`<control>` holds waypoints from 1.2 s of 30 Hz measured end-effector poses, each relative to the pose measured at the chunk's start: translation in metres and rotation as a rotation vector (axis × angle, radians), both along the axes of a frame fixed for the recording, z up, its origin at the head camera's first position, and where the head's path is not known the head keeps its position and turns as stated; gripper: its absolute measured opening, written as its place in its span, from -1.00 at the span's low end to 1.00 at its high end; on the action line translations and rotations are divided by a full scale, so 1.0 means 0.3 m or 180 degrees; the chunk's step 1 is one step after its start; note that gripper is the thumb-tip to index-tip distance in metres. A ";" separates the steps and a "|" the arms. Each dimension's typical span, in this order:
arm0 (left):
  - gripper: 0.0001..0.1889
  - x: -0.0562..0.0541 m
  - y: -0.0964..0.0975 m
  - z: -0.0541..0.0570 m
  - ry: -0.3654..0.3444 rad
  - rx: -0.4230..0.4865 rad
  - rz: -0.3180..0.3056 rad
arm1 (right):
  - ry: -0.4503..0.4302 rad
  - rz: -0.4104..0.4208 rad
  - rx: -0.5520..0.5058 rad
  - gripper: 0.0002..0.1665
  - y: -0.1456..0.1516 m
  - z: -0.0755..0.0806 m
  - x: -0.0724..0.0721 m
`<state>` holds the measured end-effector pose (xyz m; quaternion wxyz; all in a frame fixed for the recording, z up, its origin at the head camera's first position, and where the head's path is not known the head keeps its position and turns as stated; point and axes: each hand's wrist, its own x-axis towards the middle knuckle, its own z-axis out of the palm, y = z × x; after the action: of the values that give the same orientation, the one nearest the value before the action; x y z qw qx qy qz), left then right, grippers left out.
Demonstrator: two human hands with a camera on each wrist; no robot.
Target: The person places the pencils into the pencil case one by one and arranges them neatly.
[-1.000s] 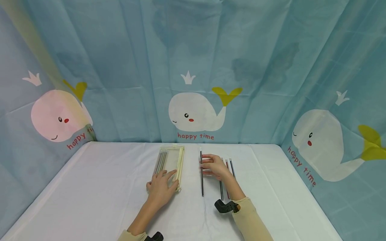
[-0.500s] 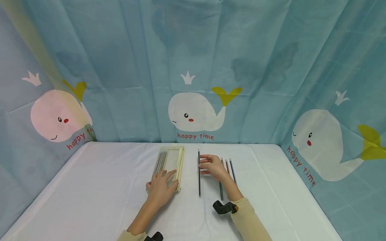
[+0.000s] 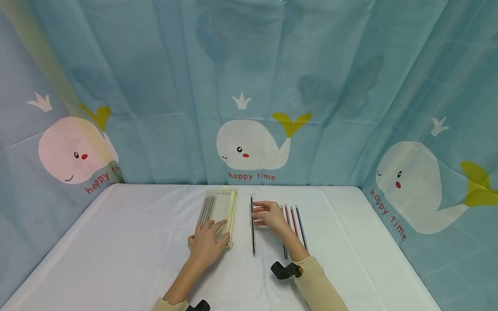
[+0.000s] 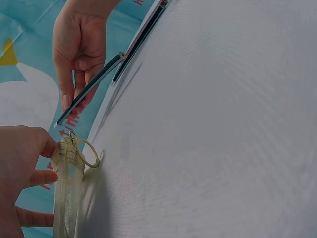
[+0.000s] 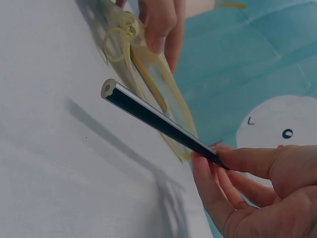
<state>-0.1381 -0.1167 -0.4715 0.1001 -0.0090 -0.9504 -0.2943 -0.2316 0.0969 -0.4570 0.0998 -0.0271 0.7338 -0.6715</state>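
In the head view my left hand [image 3: 208, 242] rests, fingers spread, over the near end of a translucent pencil pouch [image 3: 223, 202] with a pale yellow zip edge. Several pencils show through its left side. The right wrist view shows the pouch [image 5: 171, 89] gaping along its zip side. My right hand [image 3: 270, 216] pinches a dark unsharpened pencil [image 3: 253, 235] with silvery stripes between thumb and fingers. That pencil [image 5: 158, 121] is held above the cloth, just right of the pouch and apart from it. Its flat end with the lead faces the right wrist camera.
Right of my right hand lie several more pencils, among them a red pencil [image 3: 294, 219] and a dark blue pencil [image 3: 301, 224], partly hidden by the forearm. A white cloth [image 3: 128, 246] covers the table. A blue whale-print curtain [image 3: 167, 142] stands behind and at both sides.
My right hand has moved slightly left with the dark pencil, closer to the pouch. More of the pencils on the right show now. The left hand and pouch look unmoved.
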 end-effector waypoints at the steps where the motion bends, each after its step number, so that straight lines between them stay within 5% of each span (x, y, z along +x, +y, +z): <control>1: -0.54 0.000 0.000 0.000 -0.0007 -0.0005 0.0005 | -0.0005 -0.0005 0.0001 -0.48 -0.003 -0.002 0.000; 36: -0.53 -0.001 -0.006 0.000 -0.0027 -0.0025 -0.0009 | -0.0038 0.0148 0.0121 -0.50 -0.093 -0.010 -0.031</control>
<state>-0.1384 -0.1184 -0.4714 0.0956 -0.0096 -0.9520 -0.2907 -0.2411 0.0690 -0.4600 0.1203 -0.0382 0.7450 -0.6551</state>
